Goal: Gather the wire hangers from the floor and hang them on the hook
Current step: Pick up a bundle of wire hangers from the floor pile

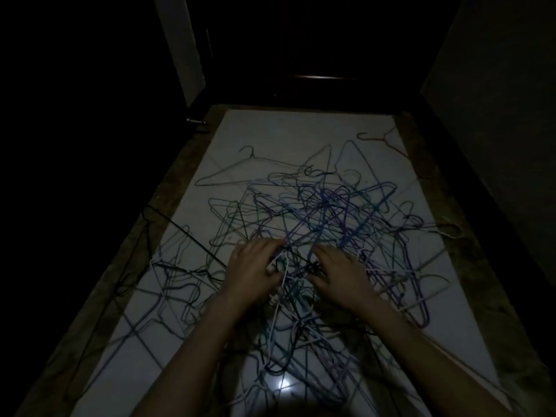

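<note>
Mid-floor (261, 136), both hands grip tangled hangers (328, 212).

Honestly the room is so dark that both side walls and the far doorway (316, 55) are just black, no detail at all. The hanger pile (316, 224) runs off the near edge. Fingertips of the left hand (252, 269) and right hand (340, 273) are buried in the wires, so the grip is unclear. No hook visible anywhere.
</note>
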{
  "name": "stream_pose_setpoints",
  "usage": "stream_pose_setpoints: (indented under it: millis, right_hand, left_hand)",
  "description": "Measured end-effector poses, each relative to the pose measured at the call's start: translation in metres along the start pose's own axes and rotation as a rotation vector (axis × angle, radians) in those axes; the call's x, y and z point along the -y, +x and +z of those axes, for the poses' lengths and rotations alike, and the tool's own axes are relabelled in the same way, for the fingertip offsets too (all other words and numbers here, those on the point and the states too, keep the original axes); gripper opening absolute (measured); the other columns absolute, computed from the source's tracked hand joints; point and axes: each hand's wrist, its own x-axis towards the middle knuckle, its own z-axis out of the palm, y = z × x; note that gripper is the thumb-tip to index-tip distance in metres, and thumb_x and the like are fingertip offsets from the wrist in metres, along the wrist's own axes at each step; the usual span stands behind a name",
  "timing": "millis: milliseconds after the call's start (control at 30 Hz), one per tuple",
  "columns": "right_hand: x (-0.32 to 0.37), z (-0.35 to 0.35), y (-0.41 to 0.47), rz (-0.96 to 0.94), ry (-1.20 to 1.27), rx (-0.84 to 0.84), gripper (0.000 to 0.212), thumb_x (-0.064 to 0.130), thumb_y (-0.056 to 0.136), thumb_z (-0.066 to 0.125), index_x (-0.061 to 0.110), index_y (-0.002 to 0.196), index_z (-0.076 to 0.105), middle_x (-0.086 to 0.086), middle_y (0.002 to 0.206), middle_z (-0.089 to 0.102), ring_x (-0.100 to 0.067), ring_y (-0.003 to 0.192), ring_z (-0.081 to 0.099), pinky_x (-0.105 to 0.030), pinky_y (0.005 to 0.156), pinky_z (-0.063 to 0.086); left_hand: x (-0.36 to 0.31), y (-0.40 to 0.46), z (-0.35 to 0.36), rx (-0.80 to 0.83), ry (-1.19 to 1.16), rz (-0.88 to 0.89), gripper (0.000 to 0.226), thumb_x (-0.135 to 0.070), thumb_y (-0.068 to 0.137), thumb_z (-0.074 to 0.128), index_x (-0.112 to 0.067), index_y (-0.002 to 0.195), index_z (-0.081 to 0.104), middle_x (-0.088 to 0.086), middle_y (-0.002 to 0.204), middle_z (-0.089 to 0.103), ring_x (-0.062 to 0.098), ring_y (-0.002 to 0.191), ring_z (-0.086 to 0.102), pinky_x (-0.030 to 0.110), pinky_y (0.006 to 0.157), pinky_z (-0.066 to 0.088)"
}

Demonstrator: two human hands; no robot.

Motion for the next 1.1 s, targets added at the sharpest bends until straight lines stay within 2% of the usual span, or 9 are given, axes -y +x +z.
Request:
stream_pose_setpoints:
  millis: [200,400,467,567,633,733,900,1000,1100]
  right_hand:
    - [-0.006,0.026,-0.022,-0.012,0.008,0.004,0.065,0.054,0.095,0.036,0.025,0.149,0.017,0.006,0.157,0.017,-0.011,0.143,0.015,-0.035,0.114,0.015]
    - [-0.018,0.049,-0.045,0.005,0.037,-0.018,0.063,0.053,0.093,0.041,0.024,0.147,0.024,0.004,0.154,0.024,-0.012,0.141,0.021,-0.033,0.112,0.016]
    - [-0.018,0.056,-0.048,-0.006,0.049,-0.052,0.062,0.054,0.089,0.039,0.021,0.142,0.036,0.002,0.148,0.037,-0.015,0.137,0.033,-0.038,0.111,0.021]
    - [-0.012,0.063,-0.053,-0.089,-0.072,-0.124,0.055,0.052,0.08,0.038,0.02,0.118,0.061,0.0,0.122,0.063,-0.017,0.113,0.059,-0.046,0.099,0.04]
    - [-0.005,0.067,-0.058,-0.121,-0.072,-0.137,0.05,0.052,0.077,0.043,0.022,0.11,0.065,0.002,0.111,0.067,-0.017,0.102,0.064,-0.048,0.092,0.045]
    - [0.003,0.081,-0.061,-0.147,-0.013,-0.15,0.043,0.049,0.074,0.057,0.024,0.109,0.065,0.004,0.106,0.068,-0.017,0.098,0.064,-0.042,0.089,0.046]
    - [0.017,0.083,-0.059,-0.09,0.176,-0.003,0.048,0.037,0.086,0.061,0.025,0.131,0.049,0.002,0.122,0.057,-0.019,0.112,0.052,-0.03,0.088,0.039]
    - [0.019,0.081,-0.059,-0.074,0.237,-0.018,0.036,0.029,0.088,0.06,0.025,0.124,0.054,0.001,0.117,0.056,-0.018,0.103,0.056,-0.029,0.076,0.044]
    - [0.014,0.079,-0.058,-0.088,0.293,0.008,0.025,0.017,0.088,0.059,0.02,0.112,0.061,-0.003,0.109,0.059,-0.02,0.098,0.056,-0.031,0.073,0.046]
  left_hand:
    - [0.004,-0.013,0.038,-0.013,0.024,0.006,0.058,-0.043,0.089,0.054,-0.033,0.142,0.032,-0.009,0.145,0.037,0.013,0.136,0.029,0.031,0.108,0.022]
    - [0.002,-0.032,0.07,-0.109,-0.051,0.028,0.052,-0.033,0.085,0.061,-0.025,0.134,0.047,-0.002,0.137,0.048,0.021,0.128,0.041,0.036,0.102,0.031]
    - [0.003,-0.035,0.08,-0.096,-0.051,0.029,0.052,-0.033,0.085,0.06,-0.027,0.135,0.046,-0.002,0.137,0.047,0.021,0.128,0.041,0.039,0.102,0.033]
    - [0.008,-0.044,0.089,-0.082,-0.047,0.039,0.048,-0.037,0.084,0.056,-0.031,0.131,0.051,0.0,0.138,0.049,0.023,0.128,0.043,0.041,0.102,0.035]
    - [0.013,-0.055,0.092,-0.108,-0.062,0.048,0.044,-0.032,0.08,0.061,-0.029,0.124,0.058,0.003,0.135,0.053,0.026,0.124,0.048,0.043,0.1,0.038]
    - [0.017,-0.068,0.098,-0.152,-0.066,0.041,0.04,-0.026,0.076,0.065,-0.026,0.117,0.063,0.006,0.13,0.056,0.03,0.12,0.052,0.045,0.098,0.039]
    - [0.02,-0.073,0.096,-0.106,-0.085,0.006,0.046,-0.021,0.078,0.067,-0.024,0.123,0.06,0.006,0.134,0.053,0.029,0.124,0.048,0.041,0.101,0.035]
    - [0.018,-0.075,0.091,-0.036,-0.103,-0.015,0.047,-0.021,0.086,0.062,-0.028,0.131,0.053,0.002,0.134,0.05,0.024,0.126,0.043,0.033,0.099,0.032]
    - [0.012,-0.068,0.086,0.063,-0.003,0.033,0.043,-0.028,0.091,0.055,-0.033,0.133,0.05,-0.003,0.125,0.051,0.017,0.119,0.044,0.028,0.089,0.032]
